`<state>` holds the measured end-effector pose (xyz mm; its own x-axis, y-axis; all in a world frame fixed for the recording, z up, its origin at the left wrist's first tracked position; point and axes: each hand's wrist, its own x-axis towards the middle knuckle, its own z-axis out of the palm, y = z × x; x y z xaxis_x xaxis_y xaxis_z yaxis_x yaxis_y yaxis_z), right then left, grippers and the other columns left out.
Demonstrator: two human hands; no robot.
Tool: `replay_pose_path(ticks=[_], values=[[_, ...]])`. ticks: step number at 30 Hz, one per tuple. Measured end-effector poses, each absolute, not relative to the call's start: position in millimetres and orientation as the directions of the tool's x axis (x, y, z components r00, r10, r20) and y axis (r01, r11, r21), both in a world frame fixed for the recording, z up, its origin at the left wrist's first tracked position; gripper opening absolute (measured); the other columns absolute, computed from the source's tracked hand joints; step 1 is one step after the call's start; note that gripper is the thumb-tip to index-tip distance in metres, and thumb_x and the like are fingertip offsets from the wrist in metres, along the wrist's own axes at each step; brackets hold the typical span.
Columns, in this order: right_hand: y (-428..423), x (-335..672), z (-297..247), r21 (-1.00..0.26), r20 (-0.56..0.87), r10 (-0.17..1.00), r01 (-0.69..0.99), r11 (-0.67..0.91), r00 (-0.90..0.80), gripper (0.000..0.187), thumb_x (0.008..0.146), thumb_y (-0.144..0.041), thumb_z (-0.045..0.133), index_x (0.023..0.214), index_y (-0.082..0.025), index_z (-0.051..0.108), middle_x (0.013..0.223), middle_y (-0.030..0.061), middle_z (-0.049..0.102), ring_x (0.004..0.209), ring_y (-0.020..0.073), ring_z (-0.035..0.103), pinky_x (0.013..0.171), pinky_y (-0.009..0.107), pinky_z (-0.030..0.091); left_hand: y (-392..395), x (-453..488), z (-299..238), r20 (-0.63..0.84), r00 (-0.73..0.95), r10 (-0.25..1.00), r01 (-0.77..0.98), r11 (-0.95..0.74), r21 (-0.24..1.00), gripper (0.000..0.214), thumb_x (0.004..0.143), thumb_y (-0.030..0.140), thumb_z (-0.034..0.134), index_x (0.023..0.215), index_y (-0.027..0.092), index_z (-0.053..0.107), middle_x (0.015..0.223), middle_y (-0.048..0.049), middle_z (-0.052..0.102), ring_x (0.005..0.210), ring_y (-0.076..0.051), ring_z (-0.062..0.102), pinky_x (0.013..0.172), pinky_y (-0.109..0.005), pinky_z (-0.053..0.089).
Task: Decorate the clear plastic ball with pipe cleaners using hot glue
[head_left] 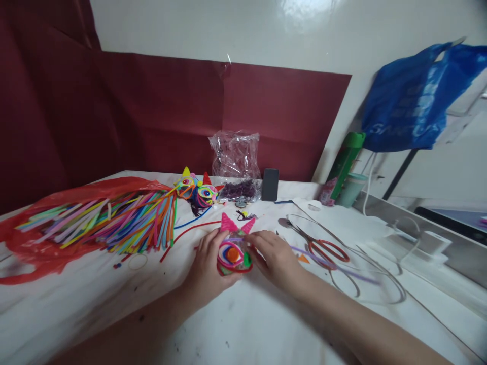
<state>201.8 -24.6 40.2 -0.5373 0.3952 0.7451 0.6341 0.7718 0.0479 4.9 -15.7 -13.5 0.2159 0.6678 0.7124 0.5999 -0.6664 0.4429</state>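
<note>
A small craft animal head [231,255] faces me, with pink pointed ears, a pink-rimmed eye with an orange centre, a green patch and a red strip below. My left hand [207,261] wraps round its left side, fingers closed. At its right side is my right hand [276,258], fingers bent together against the head's upper edge. A purple pipe cleaner [353,274] crosses below the ears, passes under my right hand and trails out to the right. The right fingertips appear to pinch it, though they are partly hidden.
Scissors with red handles [329,251] lie right, among a looped cable. Many coloured pipe cleaners [140,223] rest on a red plastic bag [34,258] at left. Two finished craft heads [207,194], a clear plastic bag [236,154] and a phone [270,185] are behind.
</note>
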Motion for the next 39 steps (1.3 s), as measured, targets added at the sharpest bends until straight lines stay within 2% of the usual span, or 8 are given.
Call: replay_pose_path(ticks=[3,7,15,18,23,29,34,39], values=[[-23,205,39,0.027,0.736,0.400,0.615,0.788,-0.545,0.017,0.094,-0.013,0.044,0.102,-0.016,0.059,0.078,0.0077,0.062,0.070,0.0187,0.056,0.058,0.027,0.044,-16,5,-15,0.721,0.216,0.659,0.590,-0.676,0.441,0.089,0.060,0.023,0.078,0.137,0.024,0.033,0.133,-0.0140,0.048,0.127,-0.034,0.046,0.105,-0.048,0.039],[-26,204,41,0.053,0.727,0.383,0.603,0.796,-0.570,0.017,0.094,-0.013,0.043,0.097,-0.016,0.059,0.074,0.0065,0.059,0.067,0.0177,0.053,0.057,0.026,0.043,-17,4,-15,0.692,0.196,0.695,0.574,-0.653,0.494,0.097,0.058,0.025,0.079,0.140,0.025,0.029,0.135,-0.0142,0.048,0.127,-0.035,0.045,0.105,-0.049,0.039],[-29,201,37,0.062,0.691,0.399,0.599,0.798,-0.603,0.016,0.093,-0.012,0.043,0.095,-0.018,0.058,0.075,0.0058,0.059,0.066,0.0175,0.054,0.057,0.026,0.042,-18,3,-11,0.611,0.139,0.779,0.486,-0.591,0.644,0.102,0.051,0.027,0.084,0.139,0.025,0.033,0.138,-0.0142,0.047,0.130,-0.037,0.042,0.107,-0.052,0.035],[-28,202,36,0.065,0.685,0.405,0.604,0.794,-0.606,0.017,0.094,-0.013,0.042,0.094,-0.018,0.058,0.075,0.0056,0.059,0.067,0.0172,0.055,0.057,0.026,0.042,-20,3,-10,0.586,0.106,0.804,0.376,-0.578,0.724,0.091,0.059,0.029,0.080,0.138,0.024,0.035,0.139,-0.0136,0.046,0.130,-0.035,0.042,0.107,-0.050,0.036],[-30,200,38,0.077,0.686,0.381,0.583,0.809,-0.620,0.019,0.096,-0.014,0.040,0.094,-0.018,0.059,0.075,0.0059,0.059,0.067,0.0172,0.054,0.058,0.026,0.043,-24,3,-7,0.491,0.048,0.870,0.156,-0.492,0.857,0.058,0.083,0.035,0.058,0.137,0.021,0.039,0.141,-0.0136,0.045,0.131,-0.028,0.043,0.110,-0.045,0.033],[-35,196,42,0.087,0.644,0.348,0.517,0.851,-0.681,0.018,0.096,-0.014,0.042,0.098,-0.017,0.059,0.079,0.0078,0.059,0.072,0.0189,0.055,0.060,0.026,0.044,-21,10,0,0.362,-0.100,0.927,0.019,-0.362,0.932,0.073,0.068,0.025,0.071,0.133,0.021,0.039,0.139,-0.0118,0.048,0.127,-0.026,0.047,0.105,-0.039,0.039],[-35,198,47,0.032,0.599,0.362,0.473,0.880,-0.714,0.018,0.093,-0.011,0.046,0.102,-0.018,0.059,0.081,0.0083,0.060,0.076,0.0194,0.057,0.063,0.026,0.047,-25,12,12,0.162,-0.029,0.986,-0.063,-0.164,0.985,0.062,0.067,0.029,0.071,0.124,0.020,0.049,0.114,-0.0087,0.066,0.102,-0.025,0.063,0.088,-0.038,0.050],[-32,204,49,-0.091,0.577,0.467,0.515,0.852,-0.670,0.020,0.087,-0.007,0.046,0.099,-0.018,0.058,0.087,0.0084,0.063,0.079,0.0184,0.060,0.066,0.026,0.049,-25,8,17,0.125,0.005,0.992,-0.096,-0.124,0.988,0.056,0.068,0.030,0.069,0.120,0.019,0.050,0.108,-0.0071,0.068,0.097,-0.024,0.065,0.085,-0.037,0.050]])
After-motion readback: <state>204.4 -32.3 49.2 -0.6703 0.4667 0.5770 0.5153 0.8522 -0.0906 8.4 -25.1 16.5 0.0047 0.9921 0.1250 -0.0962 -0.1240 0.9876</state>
